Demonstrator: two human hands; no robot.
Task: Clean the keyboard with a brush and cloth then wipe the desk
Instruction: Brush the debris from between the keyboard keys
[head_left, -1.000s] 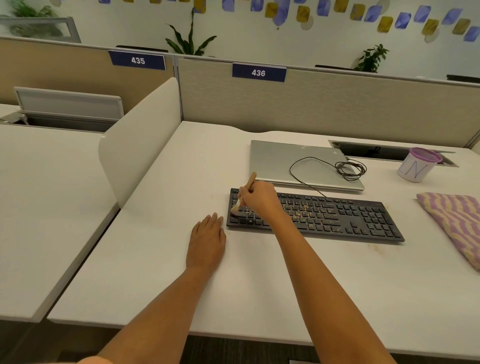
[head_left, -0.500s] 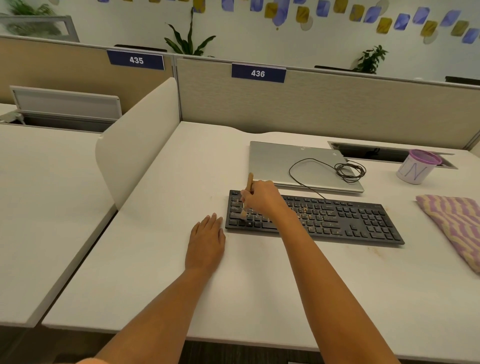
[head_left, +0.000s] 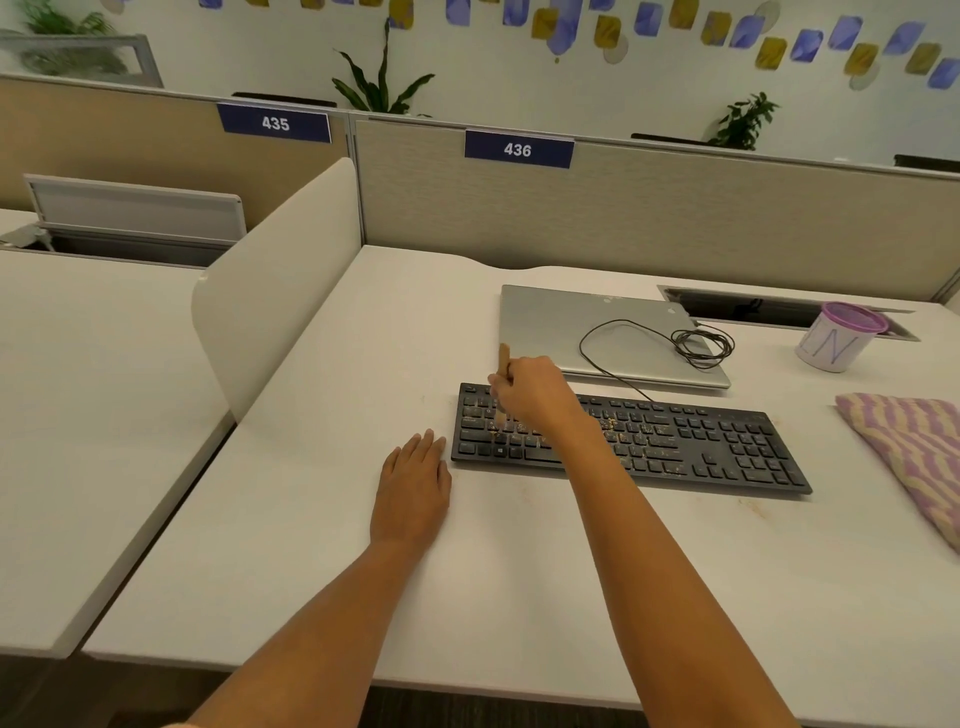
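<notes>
Two hands of yours are at work on the white desk (head_left: 519, 597). Your left hand (head_left: 413, 486) lies palm down on the desk with its fingers straight and close together, holding nothing. It sits just left of the near-left corner of the keyboard (head_left: 675, 447); its fingertips come very close to that edge, but you cannot tell whether they touch it.

Your right hand (head_left: 535, 392) is curled round a brush (head_left: 504, 358). The wooden handle sticks up out of the far side of your fist, and the bristle end points down onto the keys at the left part of the keyboard, where it is blurred.

You have the black keyboard lying across the middle of the desk. Brownish crumbs (head_left: 628, 431) are scattered over its left and middle keys. A faint brownish smudge (head_left: 753, 506) marks the desk just near of its right end.

Your cloth (head_left: 914, 447), striped purple and cream, lies at the right edge of the desk, apart from the keyboard.

Just beyond the keyboard rests a closed silver laptop (head_left: 550, 322) with a black cable (head_left: 696, 343) partly coiled on its lid. Far right stands a white cup (head_left: 836, 338) with a purple lid. A pale divider (head_left: 275, 291) rises along the left side of the desk.
</notes>
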